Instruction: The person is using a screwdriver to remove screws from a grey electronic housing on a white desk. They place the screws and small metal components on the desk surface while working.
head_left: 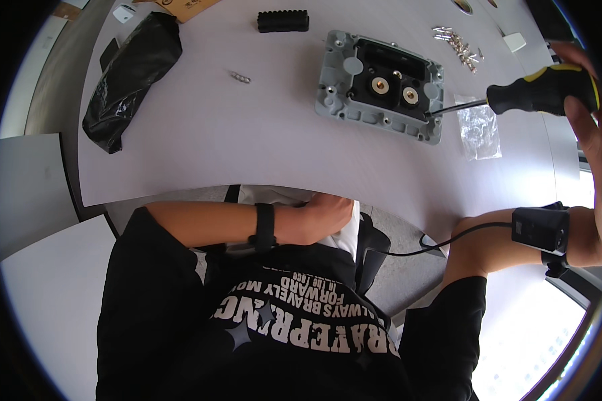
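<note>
At the right edge, my right hand (pixel 590 123) is closed around the black and yellow handle of a screwdriver (pixel 538 91). Its thin shaft points left, and the tip reaches the lower right corner of a grey housing (pixel 324 103). This housing lies open side up on the table, with a black insert inside that carries two round brass-coloured terminals (pixel 380 85). Below the table's front edge, my left hand (pixel 321 219) rests curled against white cloth at my lap. Its fingertips are hidden, so whatever they may hold does not show.
Small metal screws (pixel 463 48) lie heaped beyond the housing's right side, with a clear plastic bag (pixel 479 130) nearer me. A black ribbed block (pixel 283 21), a small metal piece (pixel 240 77) and a black plastic bag (pixel 132 80) lie to the left. A cable (pixel 415 252) runs to my right wrist.
</note>
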`<state>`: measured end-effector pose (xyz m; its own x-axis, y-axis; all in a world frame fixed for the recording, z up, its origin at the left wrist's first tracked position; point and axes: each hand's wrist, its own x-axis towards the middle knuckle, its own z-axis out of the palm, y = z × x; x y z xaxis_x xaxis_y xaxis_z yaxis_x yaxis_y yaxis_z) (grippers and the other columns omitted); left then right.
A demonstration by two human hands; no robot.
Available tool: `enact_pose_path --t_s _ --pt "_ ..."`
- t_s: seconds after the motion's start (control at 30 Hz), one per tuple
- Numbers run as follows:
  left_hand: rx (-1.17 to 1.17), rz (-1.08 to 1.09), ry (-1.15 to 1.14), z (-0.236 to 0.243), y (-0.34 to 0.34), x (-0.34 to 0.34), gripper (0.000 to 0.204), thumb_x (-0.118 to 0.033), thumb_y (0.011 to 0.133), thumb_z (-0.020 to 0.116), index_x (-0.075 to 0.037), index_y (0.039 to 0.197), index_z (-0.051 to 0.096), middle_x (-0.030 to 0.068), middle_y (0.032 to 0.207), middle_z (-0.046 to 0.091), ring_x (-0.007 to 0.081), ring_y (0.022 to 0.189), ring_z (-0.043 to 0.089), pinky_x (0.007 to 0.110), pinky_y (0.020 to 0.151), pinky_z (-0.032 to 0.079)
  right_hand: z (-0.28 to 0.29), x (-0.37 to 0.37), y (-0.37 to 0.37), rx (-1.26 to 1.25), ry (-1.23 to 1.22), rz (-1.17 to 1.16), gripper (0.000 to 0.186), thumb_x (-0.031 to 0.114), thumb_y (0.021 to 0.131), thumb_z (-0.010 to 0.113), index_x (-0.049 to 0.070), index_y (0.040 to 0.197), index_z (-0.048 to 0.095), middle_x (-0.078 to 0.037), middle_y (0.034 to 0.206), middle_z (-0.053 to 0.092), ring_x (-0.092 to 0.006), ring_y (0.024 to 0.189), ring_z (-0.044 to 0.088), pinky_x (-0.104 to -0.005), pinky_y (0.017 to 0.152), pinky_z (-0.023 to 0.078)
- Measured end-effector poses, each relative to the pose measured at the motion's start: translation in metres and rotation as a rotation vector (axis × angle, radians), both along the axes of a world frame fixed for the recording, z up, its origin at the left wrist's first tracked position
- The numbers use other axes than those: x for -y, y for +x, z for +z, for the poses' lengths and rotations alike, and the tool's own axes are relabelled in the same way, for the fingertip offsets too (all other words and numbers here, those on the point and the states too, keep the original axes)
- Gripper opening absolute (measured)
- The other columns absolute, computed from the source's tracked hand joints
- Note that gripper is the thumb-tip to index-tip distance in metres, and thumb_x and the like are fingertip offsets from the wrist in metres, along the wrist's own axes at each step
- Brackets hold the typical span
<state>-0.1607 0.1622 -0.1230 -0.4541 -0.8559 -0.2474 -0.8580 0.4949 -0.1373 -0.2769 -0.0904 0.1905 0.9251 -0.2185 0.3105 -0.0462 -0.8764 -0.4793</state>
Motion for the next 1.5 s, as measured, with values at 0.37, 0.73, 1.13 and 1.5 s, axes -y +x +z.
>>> enact_pose_path --t_s 0.37,0.73,1.13,1.5 --pt "-0.045 -0.094 -0.338 0.000 0.018 -0.005 0.027 -0.029 0.084 0.067 -0.004 0.073 0.069 0.0026 0.072 0.061 0.0215 0.076 0.061 0.037 0.065 0.048 -0.002 -0.003 -0.006 0.003 0.091 -0.015 0.034 0.003 0.089 0.073 -0.005 0.122 0.065 -0.011 0.091 0.070 -0.0180 0.084 0.068 -0.0312 0.081 0.054" --pt "-0.975 0.361 0.121 0.145 0.064 -0.018 0.016 -0.002 0.080 0.069 0.001 0.090 0.057 0.0100 0.085 0.063 0.0237 0.070 0.066 0.037 0.062 0.055 -0.012 0.028 -0.012 0.052 0.091 0.191 0.034 0.000 0.090 0.072 -0.007 0.123 0.064 -0.013 0.096 0.070 -0.0187 0.086 0.070 -0.0299 0.083 0.055" --pt "-1.294 1.071 -0.058 0.158 0.197 -0.023 0.012 -0.002 0.093 0.069 -0.002 0.094 0.057 -0.0015 0.086 0.059 0.0051 0.081 0.057 0.022 0.074 0.047 -0.008 0.020 -0.005 -0.016 0.113 0.079 0.035 0.005 0.095 0.070 -0.004 0.127 0.061 -0.014 0.104 0.068 -0.0214 0.095 0.070 -0.0343 0.088 0.056" --pt "-1.206 1.135 -0.126 0.133 0.223 -0.009 0.011 -0.003 0.092 0.068 -0.002 0.095 0.058 -0.0009 0.088 0.061 0.0065 0.083 0.057 0.023 0.076 0.046 -0.011 0.023 -0.004 -0.020 0.073 0.055 0.036 0.010 0.098 0.069 -0.005 0.129 0.058 -0.015 0.101 0.070 -0.0206 0.091 0.071 -0.0311 0.084 0.057"
